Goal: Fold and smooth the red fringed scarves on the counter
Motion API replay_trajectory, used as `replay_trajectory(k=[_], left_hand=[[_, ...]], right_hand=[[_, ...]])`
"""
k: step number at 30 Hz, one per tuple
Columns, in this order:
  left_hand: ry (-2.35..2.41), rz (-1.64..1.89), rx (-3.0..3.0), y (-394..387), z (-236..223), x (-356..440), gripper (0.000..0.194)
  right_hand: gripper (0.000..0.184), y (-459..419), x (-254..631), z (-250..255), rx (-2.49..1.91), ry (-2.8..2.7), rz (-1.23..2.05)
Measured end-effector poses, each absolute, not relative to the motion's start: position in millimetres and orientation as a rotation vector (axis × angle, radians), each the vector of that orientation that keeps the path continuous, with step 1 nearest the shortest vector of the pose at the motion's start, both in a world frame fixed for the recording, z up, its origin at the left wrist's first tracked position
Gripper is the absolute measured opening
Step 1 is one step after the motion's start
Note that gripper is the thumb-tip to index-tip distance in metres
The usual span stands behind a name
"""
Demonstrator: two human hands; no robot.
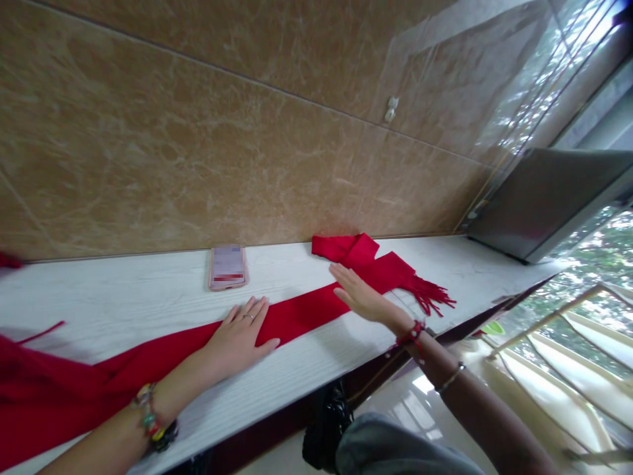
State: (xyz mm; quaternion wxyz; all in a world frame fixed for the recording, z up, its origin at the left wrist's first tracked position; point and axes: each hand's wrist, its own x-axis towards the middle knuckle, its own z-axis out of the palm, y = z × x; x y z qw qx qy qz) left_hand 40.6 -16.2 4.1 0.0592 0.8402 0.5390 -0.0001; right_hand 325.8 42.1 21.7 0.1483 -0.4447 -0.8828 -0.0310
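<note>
A long red scarf point(301, 315) stretches across the white wood-grain tabletop point(316, 359), folded into a narrow band in the middle. Its fringed end point(428, 290) lies to the right, near a loosely doubled-over part by the wall. On the left the cloth is wider and rumpled. My left hand point(242, 333) rests flat on the band, palm down, fingers spread, a ring on one finger. Farther right, my right hand point(361, 295) is over the scarf with its fingers stretched out; whether it touches the cloth I cannot tell. Neither hand grips anything.
A phone point(227, 267) in a pink case lies behind the scarf. Brown marbled wall tiles point(237, 145) rise along the table's back edge. A grey metal cabinet-like box point(548, 198) stands at the right end. Beyond the front edge are a black bag point(326, 429) and a pale rack point(568, 369).
</note>
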Motion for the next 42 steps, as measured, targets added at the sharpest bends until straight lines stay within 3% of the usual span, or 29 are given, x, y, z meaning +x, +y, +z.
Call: replay_trajectory(k=[5,14,21,27,34,42], left_hand=[[1.63,0.03,2.572,-17,1,39,0.075],[1.545,0.042,2.613,-17,4,38,0.068],[1.476,0.088,2.677,-8,11,27,0.04],[1.368,-0.163,2.7,15,45,41,0.025],[1.362,-0.268,2.5,63,56,88,0.037],[1.287,-0.282,2.404,89,50,120,0.029]], right_hand=[[0.055,5,257,-2,-1.034,-2.717,0.079],[0.047,4,256,-17,-0.979,-2.614,0.007],[0.023,-7,260,-12,-0.75,-2.458,-0.228],[0.018,-16,259,10,-0.642,-2.749,-0.599],[0.012,-21,250,10,-0.916,-2.786,-0.804],[0.013,-22,260,-2,-1.207,-2.545,-0.859]])
